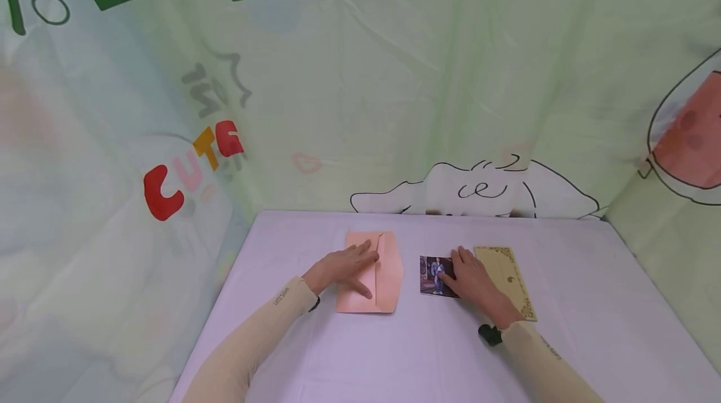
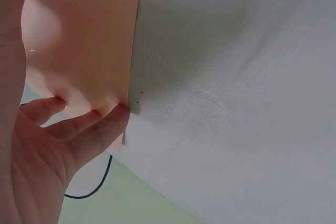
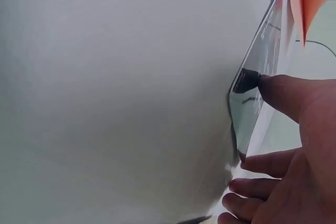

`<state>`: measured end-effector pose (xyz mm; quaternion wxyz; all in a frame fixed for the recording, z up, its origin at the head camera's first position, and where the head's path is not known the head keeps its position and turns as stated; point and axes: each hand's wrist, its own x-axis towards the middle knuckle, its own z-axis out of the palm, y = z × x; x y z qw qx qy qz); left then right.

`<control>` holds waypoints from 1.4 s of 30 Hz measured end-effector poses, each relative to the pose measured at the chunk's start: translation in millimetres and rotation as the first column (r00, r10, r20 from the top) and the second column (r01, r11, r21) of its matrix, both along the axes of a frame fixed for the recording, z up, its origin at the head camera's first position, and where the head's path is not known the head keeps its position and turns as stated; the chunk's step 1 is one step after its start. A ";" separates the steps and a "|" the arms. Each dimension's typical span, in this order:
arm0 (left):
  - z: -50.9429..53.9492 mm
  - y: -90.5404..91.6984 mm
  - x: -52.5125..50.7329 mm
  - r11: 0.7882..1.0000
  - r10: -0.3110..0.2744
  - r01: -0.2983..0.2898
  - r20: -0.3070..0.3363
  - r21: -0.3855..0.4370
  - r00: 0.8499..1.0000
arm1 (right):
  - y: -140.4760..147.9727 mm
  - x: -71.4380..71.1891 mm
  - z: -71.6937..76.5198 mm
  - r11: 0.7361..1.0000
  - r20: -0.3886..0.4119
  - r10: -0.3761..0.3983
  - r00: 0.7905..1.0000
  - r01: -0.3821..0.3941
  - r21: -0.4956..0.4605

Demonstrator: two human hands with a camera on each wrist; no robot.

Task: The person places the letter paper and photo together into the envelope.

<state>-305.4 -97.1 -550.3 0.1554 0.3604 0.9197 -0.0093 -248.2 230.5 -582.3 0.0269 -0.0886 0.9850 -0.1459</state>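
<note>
A pink envelope (image 1: 387, 278) with its flap to the right lies on the table, and my left hand (image 1: 345, 266) rests on it with spread fingers. In the left wrist view, fingertips of the left hand (image 2: 68, 140) touch the envelope (image 2: 100, 35). To its right is a small photo (image 1: 430, 276) of a standing figure. My right hand (image 1: 477, 284) touches the photo's right part, thumb on its surface; the right wrist view shows the thumb of that hand (image 3: 294, 145) on the glossy photo (image 3: 249, 114). A cream card with an ornate border (image 1: 504, 268) lies partly beneath the right forearm.
The table (image 1: 417, 359) has a pale lilac cover. Behind it hangs a light green printed curtain (image 1: 360, 109), and a whitish one with coloured letters (image 1: 163, 193) hangs at the left.
</note>
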 end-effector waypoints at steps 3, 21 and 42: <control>0.4 -0.3 0.6 1.000 0.002 -0.002 0.005 0.002 1.000 | 1.1 -0.4 -0.1 1.000 0.014 -0.005 1.000 0.005 -0.019; -3.9 1.0 -2.8 1.000 -0.009 0.009 -0.011 -0.017 1.000 | 3.4 -6.9 -1.2 0.980 -0.113 -0.094 0.989 0.072 -0.187; -0.9 1.3 -0.2 1.000 -0.024 0.023 -0.039 -0.020 0.999 | 20.6 -15.7 8.2 0.854 0.037 -0.188 0.981 0.182 -0.488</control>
